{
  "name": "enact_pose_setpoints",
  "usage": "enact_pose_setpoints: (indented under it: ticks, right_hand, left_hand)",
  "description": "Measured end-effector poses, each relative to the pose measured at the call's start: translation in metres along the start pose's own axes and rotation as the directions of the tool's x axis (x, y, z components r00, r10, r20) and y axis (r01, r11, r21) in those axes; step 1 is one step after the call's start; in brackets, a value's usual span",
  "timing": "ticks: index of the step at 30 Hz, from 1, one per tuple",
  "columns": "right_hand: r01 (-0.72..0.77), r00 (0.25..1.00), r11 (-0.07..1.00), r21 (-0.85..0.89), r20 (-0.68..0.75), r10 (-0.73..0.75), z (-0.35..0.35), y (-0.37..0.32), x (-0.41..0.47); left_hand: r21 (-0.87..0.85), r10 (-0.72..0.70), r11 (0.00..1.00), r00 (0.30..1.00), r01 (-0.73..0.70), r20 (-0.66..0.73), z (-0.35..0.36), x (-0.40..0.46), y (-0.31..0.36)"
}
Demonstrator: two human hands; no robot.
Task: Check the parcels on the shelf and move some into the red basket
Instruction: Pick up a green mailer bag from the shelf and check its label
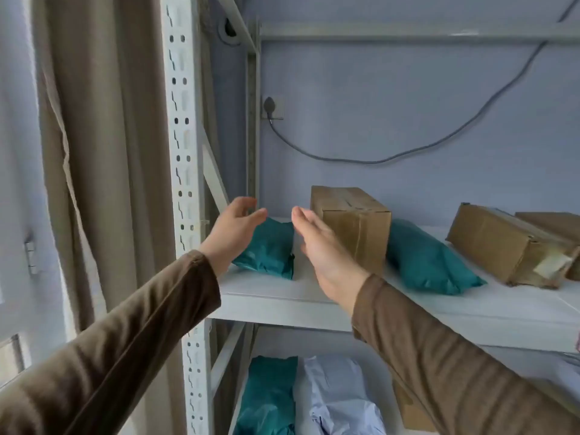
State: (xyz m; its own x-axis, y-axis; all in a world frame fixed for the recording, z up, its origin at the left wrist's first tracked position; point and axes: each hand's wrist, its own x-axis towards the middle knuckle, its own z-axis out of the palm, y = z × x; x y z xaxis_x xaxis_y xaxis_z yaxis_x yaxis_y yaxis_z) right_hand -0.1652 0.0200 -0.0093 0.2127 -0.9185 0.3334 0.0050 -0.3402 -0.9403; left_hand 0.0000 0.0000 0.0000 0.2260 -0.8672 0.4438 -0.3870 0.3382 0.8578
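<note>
A small teal plastic-wrapped parcel (270, 249) lies at the left end of the white shelf (282, 293). My left hand (233, 230) is open against its left side and my right hand (323, 246) is open just to its right, fingers spread, holding nothing. Behind my right hand stands a cardboard box (354, 221). A second teal parcel (430, 262) lies to the right of that box, and two more cardboard boxes (505, 246) lie further right. No red basket is in view.
The grey perforated upright post (183, 152) stands just left of my left hand, with a beige curtain (103, 152) beyond it. On the lower shelf lie a teal parcel (270, 397), a pale blue parcel (339, 400) and a box. A cable hangs on the back wall.
</note>
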Motion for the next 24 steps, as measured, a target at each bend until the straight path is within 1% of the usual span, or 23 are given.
enact_pose_setpoints:
  ticks: [2, 3, 5, 8, 9, 11, 13, 15, 18, 21, 24]
  right_hand:
    - [-0.095, 0.995, 0.995, -0.027, -0.019, 0.094, 0.007, 0.01, 0.017]
    - [-0.141, 0.99, 0.989, -0.036, -0.03, 0.14, 0.009, 0.018, 0.027]
    - [-0.233, 0.971, 0.971, -0.046, -0.055, 0.231, 0.015, 0.03, 0.045]
    - [-0.346, 0.933, 0.938, -0.029, -0.117, 0.341, 0.02, 0.049, 0.074]
    - [-0.373, 0.92, 0.928, -0.015, -0.135, 0.367, 0.021, 0.056, 0.085]
    - [-0.406, 0.898, 0.913, 0.04, -0.167, 0.407, 0.022, 0.075, 0.11]
    - [-0.425, 0.882, 0.898, 0.11, -0.173, 0.439, 0.022, 0.091, 0.13]
    - [-0.426, 0.88, 0.893, 0.147, -0.162, 0.446, 0.024, 0.092, 0.132]
    - [-0.403, 0.891, 0.899, 0.171, -0.15, 0.428, 0.026, 0.084, 0.122]
    - [-0.339, 0.921, 0.925, 0.174, -0.141, 0.364, 0.027, 0.078, 0.106]
    - [-0.209, 0.964, 0.975, 0.076, -0.149, 0.218, 0.025, 0.067, 0.08]
  left_hand:
    - [0.145, -0.055, 0.988, 0.998, 0.056, -0.005, 0.006, 0.016, -0.014]
    - [0.191, -0.088, 0.978, 0.996, 0.087, -0.004, 0.01, 0.025, -0.023]
    - [0.224, -0.179, 0.959, 0.984, 0.174, -0.001, 0.015, 0.038, -0.036]
    - [0.355, -0.279, 0.892, 0.959, 0.279, -0.051, 0.014, 0.061, -0.057]
    - [0.368, -0.322, 0.873, 0.945, 0.32, -0.057, 0.014, 0.069, -0.064]
    - [0.304, -0.392, 0.874, 0.92, 0.379, -0.02, 0.014, 0.077, -0.07]
    - [0.201, -0.406, 0.897, 0.913, 0.393, 0.029, 0.017, 0.078, -0.072]
    - [0.163, -0.412, 0.903, 0.909, 0.399, 0.06, 0.017, 0.079, -0.076]
    - [0.089, -0.398, 0.915, 0.915, 0.393, 0.062, 0.015, 0.075, -0.081]
    - [-0.006, -0.346, 0.938, 0.936, 0.347, 0.061, 0.014, 0.06, -0.078]
    - [-0.116, -0.271, 0.955, 0.962, 0.271, 0.022, 0.012, 0.037, -0.071]
